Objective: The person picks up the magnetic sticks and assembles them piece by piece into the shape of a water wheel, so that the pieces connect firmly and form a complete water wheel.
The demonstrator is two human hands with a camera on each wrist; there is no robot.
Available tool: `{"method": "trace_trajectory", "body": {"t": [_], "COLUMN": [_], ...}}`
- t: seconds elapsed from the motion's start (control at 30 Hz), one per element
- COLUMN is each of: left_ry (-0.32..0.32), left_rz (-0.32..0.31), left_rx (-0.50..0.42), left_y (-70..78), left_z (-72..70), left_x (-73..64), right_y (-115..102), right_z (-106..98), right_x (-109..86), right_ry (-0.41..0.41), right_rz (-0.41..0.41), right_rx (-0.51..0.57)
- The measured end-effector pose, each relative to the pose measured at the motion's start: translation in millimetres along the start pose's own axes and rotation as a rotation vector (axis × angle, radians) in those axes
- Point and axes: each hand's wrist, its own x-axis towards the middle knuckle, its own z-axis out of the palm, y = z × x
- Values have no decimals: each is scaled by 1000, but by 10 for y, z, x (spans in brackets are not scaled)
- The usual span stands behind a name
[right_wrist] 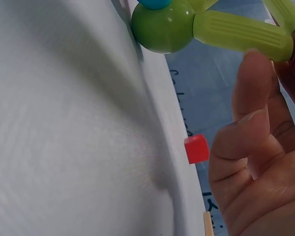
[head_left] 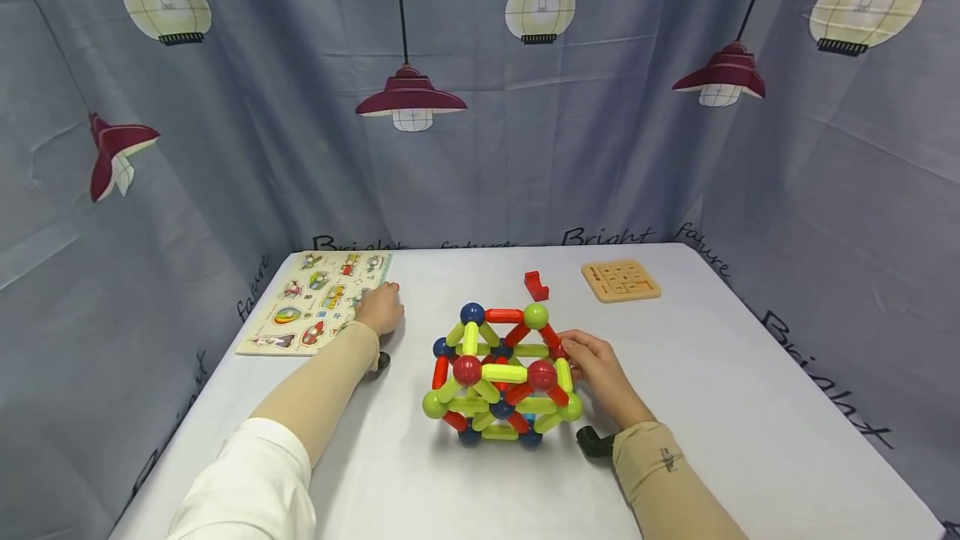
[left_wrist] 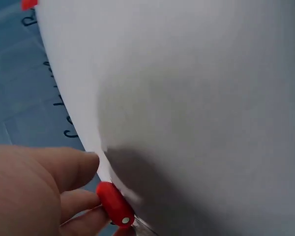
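A magnetic ball-and-stick structure [head_left: 501,373] of red, green and blue balls and red and yellow-green rods stands on the table. My right hand [head_left: 603,373] holds it at the right side; one fingertip lies against a yellow-green rod [right_wrist: 241,34] beside a green ball [right_wrist: 164,24]. By the right edge of the picture board [head_left: 281,294], my left hand [head_left: 380,309] has its fingers curled round a small red piece [left_wrist: 115,204] with rounded ends and a pale dot. The left thumb stands apart from that piece, and something shiny shows below it.
Behind the structure lies a red angular block [head_left: 536,286]. A flat wooden board [head_left: 621,281] with cut-out shapes is at the back right of the white table [head_left: 420,490]. Grey-blue printed curtains [head_left: 480,182] surround the back and sides.
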Motion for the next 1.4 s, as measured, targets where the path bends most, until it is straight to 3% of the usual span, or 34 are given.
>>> {"method": "trace_trajectory", "body": {"t": [0.17, 0.23, 0.33, 0.47, 0.57, 0.63, 0.7, 0.8, 0.87, 0.93, 1.03, 1.1, 1.17, 1.23, 1.4], "left_ry": [96, 98, 28, -141, -233, -240, -192, -43, 52, 97, 43, -32, -80, -105, -78], "left_rz": [-4, 3, -7, -50, -45, -18, 39, 179, 344, 547, 886, 1044, 1137, 1183, 1281], "left_rx": [-18, -47, -140, -261, -303, -333, -384, -454, -469, -437, -314, -194, -51, 75, 288], "left_y": [1, 34, 112, 227, 296, 329, 387, 583, 788, 1009, 1319, 1480, 1605, 1698, 1852], "left_z": [-43, -63, -66, -45, -47, -76, -180, -474, -709, -905, -1067, -1092, -1085, -1064, -1038], "left_x": [8, -18, -105, -272, -421, -518, -628, -830, -975, -1105, -1199, -1204, -1191, -1176, -1184], "right_y": [-4, -3, 5, 38, 54, 64, 70, 67, 59, 48, 34, 27, 27, 30, 17], "right_z": [10, 5, -4, -14, -19, -18, -13, -4, -4, -5, -33, -48, -54, -48, -19], "right_x": [1, 14, 27, 27, 7, -5, -16, -21, -15, -7, 4, 2, -4, -13, -39], "right_ry": [-12, -10, -9, -23, -18, -14, -15, -27, -31, -25, -8, 4, 2, -7, -36], "right_rz": [-7, -6, -5, -9, -13, -7, 2, 4, -10, -25, -35, -27, -19, -19, -50], "right_rx": [2, -3, -4, -3, -4, 1, 4, -6, -18, -22, -14, -9, -8, -4, 13]}}
